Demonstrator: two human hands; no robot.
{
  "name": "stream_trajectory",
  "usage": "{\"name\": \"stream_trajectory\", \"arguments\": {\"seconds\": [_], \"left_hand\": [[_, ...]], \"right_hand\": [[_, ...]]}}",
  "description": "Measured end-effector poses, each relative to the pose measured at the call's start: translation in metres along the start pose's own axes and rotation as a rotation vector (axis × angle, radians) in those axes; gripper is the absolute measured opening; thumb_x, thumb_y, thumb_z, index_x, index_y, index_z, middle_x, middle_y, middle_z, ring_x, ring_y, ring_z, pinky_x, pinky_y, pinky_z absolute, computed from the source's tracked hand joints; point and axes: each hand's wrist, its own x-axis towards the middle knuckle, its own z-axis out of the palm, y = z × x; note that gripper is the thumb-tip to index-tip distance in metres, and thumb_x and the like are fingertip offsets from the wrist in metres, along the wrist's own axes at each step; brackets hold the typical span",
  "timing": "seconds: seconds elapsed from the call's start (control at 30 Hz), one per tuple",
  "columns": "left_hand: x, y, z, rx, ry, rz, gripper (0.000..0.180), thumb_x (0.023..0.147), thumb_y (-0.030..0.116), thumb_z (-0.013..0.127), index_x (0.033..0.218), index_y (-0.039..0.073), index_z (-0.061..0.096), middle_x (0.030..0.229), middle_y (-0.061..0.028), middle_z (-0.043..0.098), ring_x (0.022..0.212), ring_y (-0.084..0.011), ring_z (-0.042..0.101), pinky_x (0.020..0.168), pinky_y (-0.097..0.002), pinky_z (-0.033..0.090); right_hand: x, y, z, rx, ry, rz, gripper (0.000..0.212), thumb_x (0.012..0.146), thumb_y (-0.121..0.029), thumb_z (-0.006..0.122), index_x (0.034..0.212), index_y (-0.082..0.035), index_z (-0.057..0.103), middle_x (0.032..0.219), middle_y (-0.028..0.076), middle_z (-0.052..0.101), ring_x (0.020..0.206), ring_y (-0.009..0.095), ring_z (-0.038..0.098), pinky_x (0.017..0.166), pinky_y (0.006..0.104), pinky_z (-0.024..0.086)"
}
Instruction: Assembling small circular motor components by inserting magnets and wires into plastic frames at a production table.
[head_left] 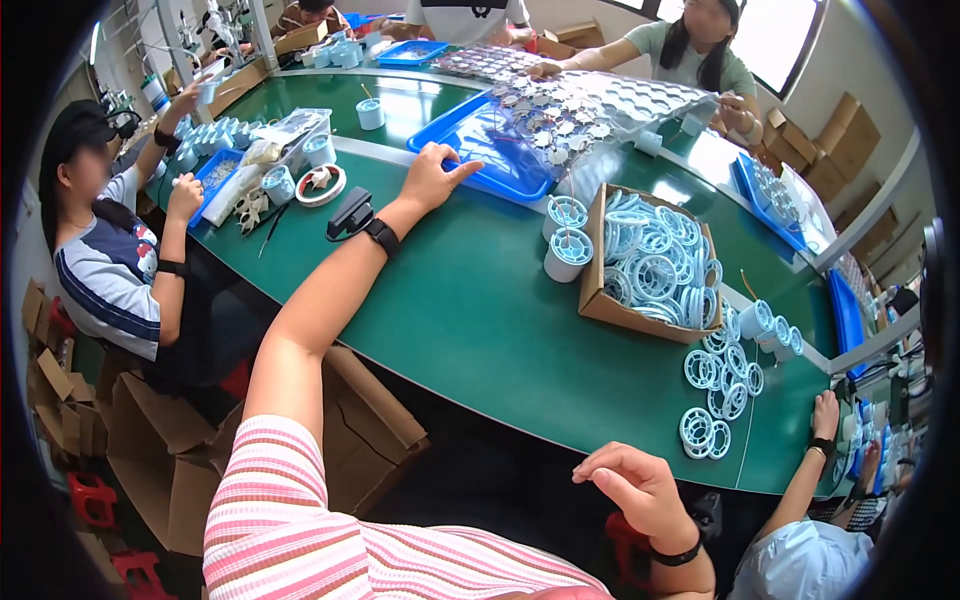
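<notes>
My left hand [434, 178] reaches across the green table to the near edge of a blue tray [515, 187]. Its thumb stands apart from the bent fingers, and no held thing shows; I cannot tell whether it touches the rim. Small silvery pieces [555, 120] on a clear plastic sheet [640, 95] lie over the tray's far side. A person across the table has hands at that sheet. Low in front of my body, my right hand [635, 487] hovers off the table edge, fingers loosely bent and nothing in them.
A cardboard box [595, 265] full of light-blue plastic rings stands right of centre, with two blue-white spools [568, 255] beside it. Loose rings [725, 375] lie near the right edge. At left are a tape roll [320, 185] and a seated person. Another person's arm rests at right.
</notes>
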Motion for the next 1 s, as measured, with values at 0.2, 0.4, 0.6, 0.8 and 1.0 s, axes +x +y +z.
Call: {"name": "stream_trajectory", "arguments": {"seconds": [0.2,0.4,0.6,0.8,1.0], "left_hand": [[-0.01,0.015,0.0,0.017,0.03,0.094,0.059,0.085,0.061,0.073,0.095,0.003,0.067,0.1,-0.015,0.061,0.099,-0.0303,0.06,0.089,-0.0384,0.05],[0.006,0.028,0.003,0.102,0.29,0.027,0.068,0.093,0.065,0.06,0.117,0.002,0.063,0.125,-0.0214,0.053,0.104,-0.0371,0.06,0.086,-0.0443,0.052],[0.087,0.014,0.05,-0.481,0.517,-0.126,0.087,0.097,0.073,0.041,0.143,0.001,0.052,0.153,-0.0309,0.033,0.147,-0.0427,0.026,0.119,-0.0448,0.027],[0.115,0.015,0.076,-0.245,0.231,-0.333,0.077,0.099,0.066,0.042,0.139,0.002,0.058,0.16,-0.0298,0.026,0.152,-0.0409,0.02,0.123,-0.042,0.019],[0.123,-0.001,0.019,0.384,-0.509,-0.588,0.05,0.098,0.046,0.054,0.129,0.009,0.068,0.158,-0.0201,0.039,0.145,-0.0346,0.039,0.116,-0.0454,0.034]], "right_hand": [[0.03,0.033,0.035,-0.057,0.432,-0.266,0.013,0.097,0.004,0.055,0.099,0.005,0.068,0.097,0.013,0.07,0.093,0.02,0.066,0.086,0.0289,0.051],[0.041,0.044,0.043,-0.053,0.48,-0.323,0.01,0.095,0.005,0.058,0.097,0.004,0.068,0.095,0.013,0.069,0.091,0.02,0.066,0.084,0.0284,0.052],[0.042,0.038,0.042,-0.229,0.435,-0.325,0.01,0.092,0.006,0.06,0.097,0.003,0.068,0.095,0.014,0.07,0.089,0.022,0.067,0.08,0.0297,0.052],[0.047,0.038,0.051,-0.246,0.497,-0.307,0.01,0.09,0.006,0.062,0.096,0.003,0.069,0.092,0.013,0.071,0.087,0.023,0.068,0.079,0.0309,0.053],[0.058,0.037,0.057,-0.4,0.511,-0.347,0.01,0.087,0.007,0.064,0.094,0.002,0.069,0.086,0.013,0.071,0.082,0.025,0.069,0.076,0.0326,0.054]]}}
